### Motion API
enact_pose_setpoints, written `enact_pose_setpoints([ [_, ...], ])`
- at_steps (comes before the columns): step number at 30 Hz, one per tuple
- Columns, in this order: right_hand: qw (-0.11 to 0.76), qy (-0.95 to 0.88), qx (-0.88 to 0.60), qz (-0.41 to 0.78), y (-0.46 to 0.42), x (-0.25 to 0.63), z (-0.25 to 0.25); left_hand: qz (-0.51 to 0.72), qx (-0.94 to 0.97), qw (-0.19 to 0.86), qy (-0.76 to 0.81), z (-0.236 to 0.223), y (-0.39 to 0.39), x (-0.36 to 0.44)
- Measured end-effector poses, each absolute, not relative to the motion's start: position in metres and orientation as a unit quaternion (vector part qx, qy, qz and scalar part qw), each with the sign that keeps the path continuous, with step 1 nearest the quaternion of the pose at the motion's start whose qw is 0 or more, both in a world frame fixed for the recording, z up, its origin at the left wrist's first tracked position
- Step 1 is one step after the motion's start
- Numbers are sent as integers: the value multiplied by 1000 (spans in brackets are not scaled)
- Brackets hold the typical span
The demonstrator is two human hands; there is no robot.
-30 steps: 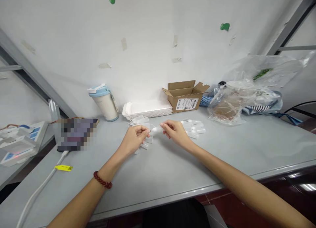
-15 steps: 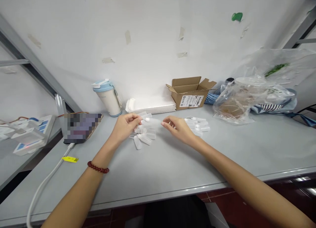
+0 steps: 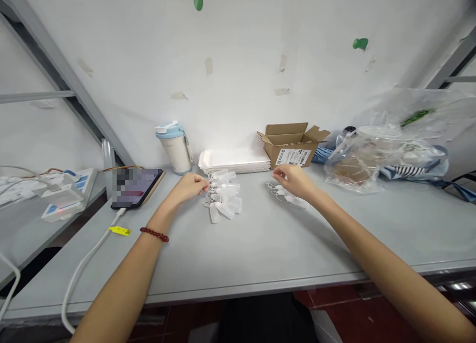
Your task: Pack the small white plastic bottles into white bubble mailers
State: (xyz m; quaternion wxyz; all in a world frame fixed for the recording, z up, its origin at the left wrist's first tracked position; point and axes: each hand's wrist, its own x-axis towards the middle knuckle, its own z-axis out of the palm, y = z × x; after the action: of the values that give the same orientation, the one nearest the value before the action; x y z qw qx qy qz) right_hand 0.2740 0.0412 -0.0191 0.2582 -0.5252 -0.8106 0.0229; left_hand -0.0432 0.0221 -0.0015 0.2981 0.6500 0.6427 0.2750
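Observation:
Two groups of small, translucent white plastic tag-like pieces with thin loops lie on the grey table. My left hand is at the loop end of the left group, its fingertips pinched together by the loops. Whatever those fingertips hold is too small to tell. Over the right group is my right hand, thumb and index finger drawn together just above the loops. It covers part of that group, and anything in its grip is hidden.
Behind the groups stand a stack of white flat packs and an open cardboard box. A tumbler and a plugged-in phone are on the left. A clear bag with a round container sits at right.
The plastic piece stretched between my hands now lies with the left group. My right hand has moved right and back to the other group, and the view has shifted slightly.

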Motion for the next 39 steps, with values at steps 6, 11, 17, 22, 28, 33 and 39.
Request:
enact_pose_setpoints([
  [6, 239, -803, -546, -2, 48, 287, -27, 287, 660, 68, 691, -2, 21, -40],
  [11, 249, -795, -554, 6, 40, 300, -28, 274, 719, -54, 636, -3, 2, -13],
  [17, 212, -807, -549, 49, 33, 302, -24, 263, 814, -96, 509, -17, -15, 18],
  [22, 181, -804, -566, 25, 35, 306, -28, 271, 833, -96, 473, -24, -16, 21],
  [28, 155, -794, -587, 37, 42, 315, -32, 298, 821, -84, 479, -22, -14, 17],
  [33, 166, -781, -601, 39, 44, 313, -33, 303, 817, -66, 486, -22, -14, 17],
  [39, 207, -739, -639, 50, 45, 310, -34, 312, 815, -54, 486, -23, -13, 17],
])
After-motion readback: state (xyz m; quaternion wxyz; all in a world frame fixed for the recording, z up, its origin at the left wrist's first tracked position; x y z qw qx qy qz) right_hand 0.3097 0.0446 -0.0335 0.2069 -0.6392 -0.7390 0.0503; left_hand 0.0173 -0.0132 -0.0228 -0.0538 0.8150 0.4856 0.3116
